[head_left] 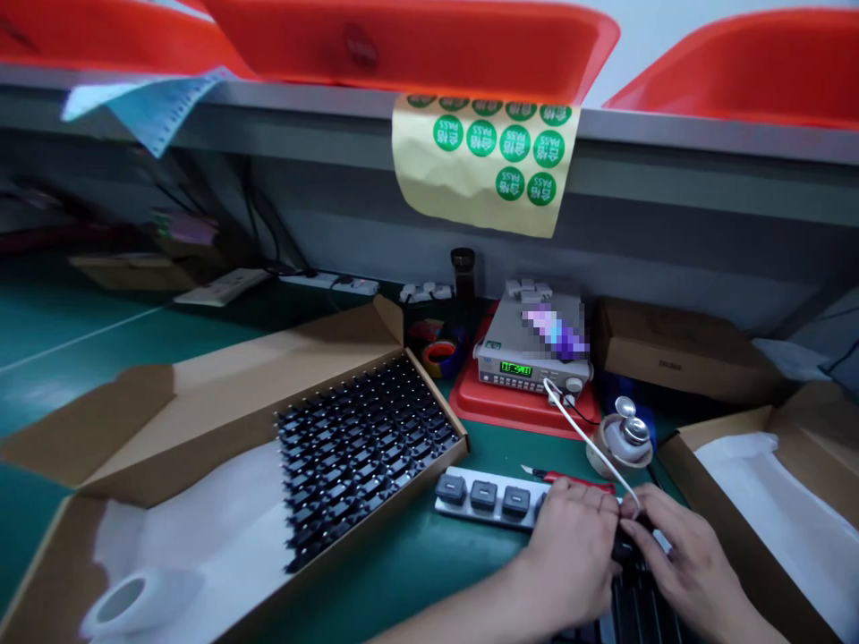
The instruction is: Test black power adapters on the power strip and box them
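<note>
My right hand is closed, thumb and fingers pinching the end of a white cable. That cable curves over from a bench instrument with a green lit display. Right beside it, my left hand is curled with fingers bent, meeting the right fingertips; whatever sits in its grip is hidden. Below both hands lie several long black parts, partly covered. A light grey strip with dark square blocks extends left from under my left hand. Behind it rests a red-handled craft knife.
At left, an open cardboard box holds rows of black parts and white foam sheet. Another open box stands at right. A dispenser bottle sits near the cable. A sticker sheet hangs from the shelf under red bins.
</note>
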Action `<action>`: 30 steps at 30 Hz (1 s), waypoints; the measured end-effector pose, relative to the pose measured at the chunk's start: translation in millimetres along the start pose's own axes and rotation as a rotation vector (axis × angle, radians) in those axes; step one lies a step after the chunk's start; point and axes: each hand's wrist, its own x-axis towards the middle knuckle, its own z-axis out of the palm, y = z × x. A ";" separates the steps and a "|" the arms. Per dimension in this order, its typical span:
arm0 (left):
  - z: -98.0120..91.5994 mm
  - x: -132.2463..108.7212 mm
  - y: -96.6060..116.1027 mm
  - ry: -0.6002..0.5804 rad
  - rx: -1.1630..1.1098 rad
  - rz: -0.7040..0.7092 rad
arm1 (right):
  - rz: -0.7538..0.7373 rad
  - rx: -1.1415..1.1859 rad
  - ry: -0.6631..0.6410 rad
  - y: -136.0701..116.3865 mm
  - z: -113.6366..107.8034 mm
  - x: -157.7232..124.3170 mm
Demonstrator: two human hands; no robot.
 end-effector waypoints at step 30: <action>26.5 18.7 -15.2 -0.048 0.055 0.021 | -0.043 -0.080 0.015 -8.7 -3.9 10.7</action>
